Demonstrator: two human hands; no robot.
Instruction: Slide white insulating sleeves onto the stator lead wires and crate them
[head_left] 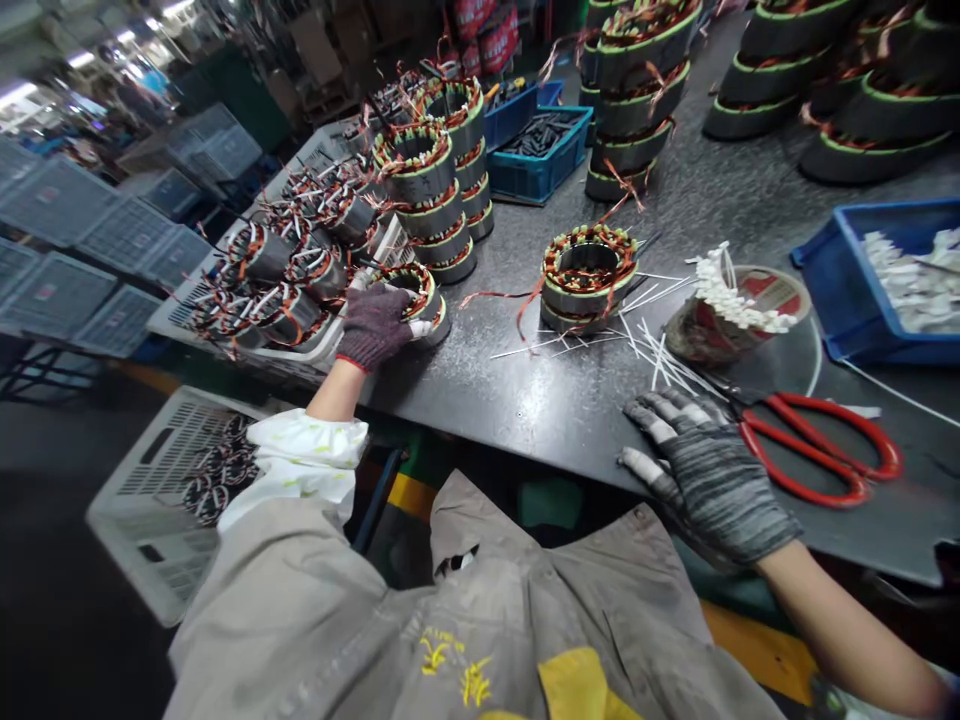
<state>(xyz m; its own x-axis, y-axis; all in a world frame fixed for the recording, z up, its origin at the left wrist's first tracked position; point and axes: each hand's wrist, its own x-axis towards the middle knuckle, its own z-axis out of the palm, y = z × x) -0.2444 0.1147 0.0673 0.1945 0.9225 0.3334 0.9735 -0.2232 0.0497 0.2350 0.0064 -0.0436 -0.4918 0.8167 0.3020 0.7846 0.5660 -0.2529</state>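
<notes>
My left hand (375,325), in a dark knit glove, is closed round a wound stator (421,295) with copper coils that stands on the dark table (525,400) beside a white tray of more stators (285,270). My right hand (705,470), in a grey striped glove, lies flat on the table with fingers spread and holds nothing. It rests just left of red-handled scissors (817,450). Another stator (587,275) stands alone mid-table among loose white ties (652,345).
Stacks of stators (439,190) rise behind my left hand and at the far right. Blue bins (536,150) sit at the back and one (885,275) at the right. A tape roll with white ties (731,310) lies near the scissors. A white crate (180,490) stands on the floor.
</notes>
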